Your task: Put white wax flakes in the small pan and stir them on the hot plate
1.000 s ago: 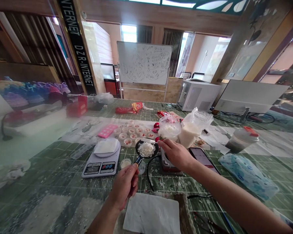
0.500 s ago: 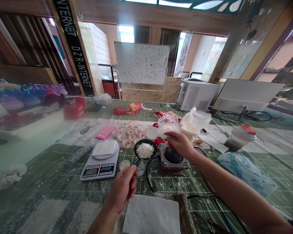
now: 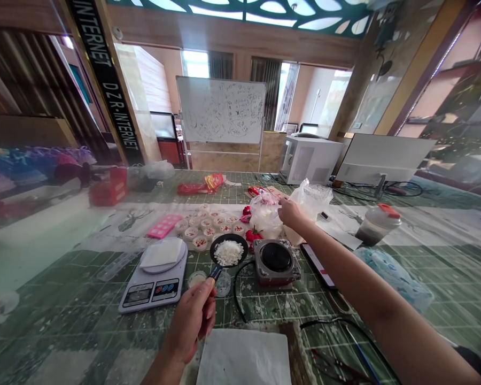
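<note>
Your left hand (image 3: 196, 315) is clamped around the handle (image 3: 215, 273) of the pan (image 3: 240, 243), which is left of the burner (image 3: 276, 258), with white flakes (image 3: 228, 254) in it. Your right hand (image 3: 292, 215) is at the bags (image 3: 262, 218) beyond the burner, its fingers drawn close together; whether they grip any plastic I cannot tell. The scale (image 3: 154, 289) sits left of the pan, and the cups (image 3: 200, 244) stand beyond it

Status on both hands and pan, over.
Left hand holds black pan, white pieces inside. Right hand at plastic bags, grip unclear. Hotplate beside pan.
</note>
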Action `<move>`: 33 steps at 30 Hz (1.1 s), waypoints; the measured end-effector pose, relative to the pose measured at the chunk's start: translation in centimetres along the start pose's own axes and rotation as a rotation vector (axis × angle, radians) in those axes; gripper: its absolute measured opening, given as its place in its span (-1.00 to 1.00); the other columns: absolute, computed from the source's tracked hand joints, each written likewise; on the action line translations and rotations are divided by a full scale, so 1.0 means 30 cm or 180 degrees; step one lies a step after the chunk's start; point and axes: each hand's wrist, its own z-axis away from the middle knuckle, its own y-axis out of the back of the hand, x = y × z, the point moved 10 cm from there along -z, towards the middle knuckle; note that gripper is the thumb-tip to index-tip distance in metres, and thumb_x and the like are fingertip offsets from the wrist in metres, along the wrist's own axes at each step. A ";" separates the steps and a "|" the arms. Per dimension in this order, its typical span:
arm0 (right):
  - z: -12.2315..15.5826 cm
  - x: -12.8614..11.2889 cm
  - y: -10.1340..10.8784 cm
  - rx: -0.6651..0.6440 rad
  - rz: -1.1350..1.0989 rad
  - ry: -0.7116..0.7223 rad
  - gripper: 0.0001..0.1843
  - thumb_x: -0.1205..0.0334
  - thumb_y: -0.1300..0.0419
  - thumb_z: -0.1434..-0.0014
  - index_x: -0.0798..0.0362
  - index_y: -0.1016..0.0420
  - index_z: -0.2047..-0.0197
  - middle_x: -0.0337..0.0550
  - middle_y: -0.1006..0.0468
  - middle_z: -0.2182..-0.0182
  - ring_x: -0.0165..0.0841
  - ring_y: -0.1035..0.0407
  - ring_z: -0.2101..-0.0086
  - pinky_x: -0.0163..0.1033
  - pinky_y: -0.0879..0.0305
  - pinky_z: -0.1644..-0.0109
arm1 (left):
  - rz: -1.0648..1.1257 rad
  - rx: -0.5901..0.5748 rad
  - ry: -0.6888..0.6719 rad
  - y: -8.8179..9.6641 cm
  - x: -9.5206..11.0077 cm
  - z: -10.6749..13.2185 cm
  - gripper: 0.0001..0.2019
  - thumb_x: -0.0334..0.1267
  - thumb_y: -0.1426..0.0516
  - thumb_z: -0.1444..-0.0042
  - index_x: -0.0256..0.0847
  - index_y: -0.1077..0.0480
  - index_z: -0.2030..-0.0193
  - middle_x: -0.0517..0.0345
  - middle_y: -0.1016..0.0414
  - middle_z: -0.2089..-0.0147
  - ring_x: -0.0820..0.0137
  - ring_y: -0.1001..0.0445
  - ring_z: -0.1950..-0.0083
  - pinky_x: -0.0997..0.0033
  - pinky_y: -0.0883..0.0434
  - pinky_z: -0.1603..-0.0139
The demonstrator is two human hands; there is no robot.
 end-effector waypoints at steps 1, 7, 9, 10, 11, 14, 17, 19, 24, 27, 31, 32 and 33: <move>0.003 -0.010 0.002 0.0003 0.0058 0.0038 -0.64 0.38 -0.04 -0.06 0.25 -0.33 0.04 0.20 -0.38 0.12 -0.20 -0.35 0.21 -0.22 -0.25 0.20 | -0.0008 0.0002 -0.0007 0.001 0.001 0.000 -0.63 0.10 -0.01 0.02 -0.21 -0.18 0.49 0.43 -0.07 0.75 0.64 -0.06 0.81 0.66 0.12 0.80; 0.168 0.002 0.092 0.0117 0.0247 0.0237 -0.56 0.14 -0.02 -0.12 0.10 -0.27 -0.06 0.08 -0.27 -0.04 -0.17 -0.33 0.15 -0.17 -0.24 0.14 | -0.0023 -0.0108 0.0001 -0.021 0.005 0.009 -0.63 0.09 -0.03 0.02 -0.22 -0.18 0.49 0.42 -0.07 0.75 0.65 -0.05 0.81 0.68 0.12 0.80; 0.258 0.040 0.128 0.0124 0.0261 0.0249 -0.57 0.10 -0.01 -0.12 0.06 -0.29 -0.04 0.01 -0.29 -0.03 -0.22 -0.35 0.20 -0.18 -0.24 0.14 | -0.0029 -0.0191 0.0007 -0.044 0.003 0.012 -0.64 0.08 -0.04 0.02 -0.22 -0.18 0.49 0.42 -0.07 0.75 0.66 -0.05 0.80 0.68 0.11 0.80; 0.304 0.063 0.147 0.0134 0.0256 0.0255 -0.58 0.08 -0.01 -0.12 0.05 -0.30 -0.02 -0.01 -0.30 -0.03 -0.25 -0.37 0.24 -0.18 -0.25 0.14 | -0.0031 -0.0239 0.0009 -0.058 0.002 0.013 -0.64 0.08 -0.04 0.02 -0.22 -0.18 0.48 0.42 -0.08 0.75 0.66 -0.05 0.80 0.67 0.11 0.80; 0.351 0.082 0.168 0.0169 0.0230 0.0310 -0.59 0.07 0.00 -0.13 0.04 -0.31 -0.01 -0.02 -0.30 -0.03 -0.28 -0.38 0.28 -0.18 -0.26 0.16 | -0.0037 -0.0282 0.0009 -0.073 0.001 0.014 -0.65 0.07 -0.04 0.01 -0.22 -0.18 0.48 0.42 -0.08 0.75 0.66 -0.04 0.80 0.67 0.10 0.80; 0.484 0.160 0.235 0.0342 0.0141 0.0251 -0.59 0.04 0.01 -0.13 0.01 -0.30 -0.01 -0.05 -0.28 -0.05 -0.36 -0.39 0.35 -0.20 -0.29 0.20 | -0.0088 -0.0430 -0.0011 -0.124 0.003 0.021 -0.65 0.07 -0.03 -0.01 -0.22 -0.18 0.48 0.42 -0.08 0.74 0.66 -0.04 0.80 0.67 0.10 0.80; 0.600 0.232 0.265 0.0343 0.0057 0.0119 -0.64 0.04 0.01 -0.14 -0.02 -0.32 0.03 -0.09 -0.33 0.01 -0.39 -0.40 0.39 -0.21 -0.31 0.24 | -0.0182 -0.0587 -0.0011 -0.175 0.012 0.034 -0.65 0.06 -0.01 -0.02 -0.21 -0.17 0.48 0.42 -0.08 0.73 0.66 -0.05 0.79 0.67 0.11 0.80; 0.666 0.262 0.261 0.0267 0.0020 0.0085 -0.66 0.04 0.03 -0.15 -0.03 -0.34 0.07 -0.09 -0.36 0.03 -0.38 -0.40 0.39 -0.22 -0.32 0.26 | -0.0260 -0.0674 -0.0018 -0.208 0.022 0.042 -0.65 0.06 0.00 -0.03 -0.21 -0.17 0.48 0.42 -0.07 0.73 0.66 -0.05 0.80 0.66 0.11 0.80; 0.791 0.298 0.218 0.0050 -0.0079 -0.0043 -0.66 0.01 0.07 -0.17 -0.02 -0.37 0.12 -0.09 -0.39 0.06 -0.39 -0.39 0.42 -0.23 -0.33 0.30 | -0.0393 -0.0929 0.0083 -0.303 0.022 0.040 -0.65 0.08 0.01 -0.03 -0.21 -0.17 0.47 0.41 -0.10 0.71 0.65 -0.08 0.78 0.64 0.08 0.78; 0.832 0.303 0.204 0.0042 -0.0177 -0.0092 -0.66 0.01 0.08 -0.17 -0.02 -0.37 0.14 -0.12 -0.41 0.08 -0.40 -0.39 0.41 -0.25 -0.33 0.31 | -0.0398 -0.1004 0.0158 -0.355 -0.002 0.017 -0.64 0.09 0.01 -0.01 -0.21 -0.18 0.48 0.41 -0.10 0.71 0.64 -0.09 0.79 0.64 0.11 0.79; 0.863 0.321 0.191 0.0023 -0.0185 -0.0173 -0.66 0.01 0.07 -0.16 -0.01 -0.40 0.16 -0.13 -0.43 0.11 -0.41 -0.39 0.43 -0.26 -0.31 0.35 | -0.0323 -0.1043 0.0194 -0.397 -0.033 -0.019 -0.61 0.13 -0.01 0.02 -0.21 -0.20 0.46 0.42 -0.12 0.71 0.64 -0.09 0.80 0.64 0.10 0.80; 0.870 0.325 0.187 -0.0003 -0.0179 -0.0174 -0.66 0.02 0.07 -0.16 -0.01 -0.40 0.15 -0.14 -0.44 0.11 -0.40 -0.40 0.43 -0.26 -0.31 0.35 | -0.0312 -0.1045 0.0237 -0.401 -0.039 -0.025 -0.58 0.17 0.00 0.04 -0.22 -0.21 0.45 0.41 -0.13 0.71 0.64 -0.09 0.80 0.64 0.10 0.80; 0.877 0.328 0.185 -0.0031 -0.0175 -0.0174 -0.65 0.02 0.07 -0.16 -0.01 -0.40 0.15 -0.14 -0.45 0.12 -0.39 -0.40 0.43 -0.26 -0.30 0.35 | -0.0307 -0.1062 0.0298 -0.403 -0.044 -0.029 -0.54 0.21 0.02 0.05 -0.23 -0.22 0.44 0.40 -0.15 0.71 0.64 -0.10 0.80 0.64 0.09 0.80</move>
